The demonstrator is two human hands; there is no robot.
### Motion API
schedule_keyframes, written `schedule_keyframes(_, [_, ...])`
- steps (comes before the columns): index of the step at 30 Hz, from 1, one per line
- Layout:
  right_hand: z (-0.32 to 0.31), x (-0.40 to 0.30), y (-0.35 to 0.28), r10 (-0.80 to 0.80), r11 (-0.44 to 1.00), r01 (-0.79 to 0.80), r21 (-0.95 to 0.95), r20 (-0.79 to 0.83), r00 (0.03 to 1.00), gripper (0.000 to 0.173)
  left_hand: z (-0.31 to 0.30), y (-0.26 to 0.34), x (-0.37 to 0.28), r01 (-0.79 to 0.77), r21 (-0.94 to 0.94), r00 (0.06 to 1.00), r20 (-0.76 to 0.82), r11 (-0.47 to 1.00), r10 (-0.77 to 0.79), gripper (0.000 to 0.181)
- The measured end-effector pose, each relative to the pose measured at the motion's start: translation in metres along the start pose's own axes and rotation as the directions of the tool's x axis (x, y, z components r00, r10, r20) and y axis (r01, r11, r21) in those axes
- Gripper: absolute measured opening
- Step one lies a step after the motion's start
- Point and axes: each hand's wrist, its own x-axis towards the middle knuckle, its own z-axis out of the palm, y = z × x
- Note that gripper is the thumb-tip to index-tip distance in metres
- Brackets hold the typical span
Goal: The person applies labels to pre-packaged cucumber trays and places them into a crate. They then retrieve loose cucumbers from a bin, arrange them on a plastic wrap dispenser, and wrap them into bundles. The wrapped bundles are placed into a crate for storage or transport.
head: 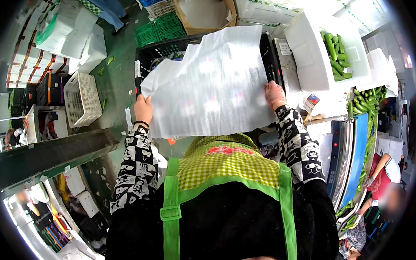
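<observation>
A translucent white foam sheet [209,85] lies spread over a black plastic crate [274,60] in front of me. My left hand [143,109] grips the sheet's left edge near the crate's left side. At the opposite side, my right hand [275,94] is at the sheet's right edge beside the crate wall; its fingers are curled, and whether they pinch the sheet or the crate rim is unclear. Under the sheet, packed items show faintly, and a few peek out at the far left corner of the crate.
A white foam box [310,61] with cucumbers [337,59] stands at right, by a conveyor [355,152] carrying more green vegetables. Beyond the crate are a cardboard box [229,22] and green crates [160,29]. A white basket [82,100] stands left. Co-workers [381,177] are at lower right.
</observation>
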Motion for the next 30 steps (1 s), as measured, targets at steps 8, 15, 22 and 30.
schedule_keyframes(8, [-0.005, -0.004, -0.020, 0.167, 0.962, -0.130, -0.240, 0.141, 0.976, 0.021, 0.001, 0.039, -0.011, 0.073, 0.182, 0.997, -0.052, 0.981, -0.065, 0.031])
schedule_keyframes(15, [-0.009, -0.007, -0.030, 0.137, 0.963, -0.100, -0.252, 0.135, 0.981, 0.019, 0.011, 0.022, -0.016, 0.062, 0.209, 0.998, -0.007, 0.976, -0.062, 0.020])
schedule_keyframes(22, [0.013, 0.002, -0.003, 0.039, 0.967, -0.014, -0.256, 0.090, 0.995, 0.019, 0.011, 0.029, -0.015, 0.067, 0.195, 0.997, 0.021, 0.978, -0.072, 0.009])
schedule_keyframes(30, [0.004, -0.001, -0.013, 0.061, 0.961, -0.025, -0.274, 0.124, 0.990, 0.022, 0.016, 0.021, -0.018, -0.003, 0.241, 0.999, 0.037, 0.970, -0.006, 0.014])
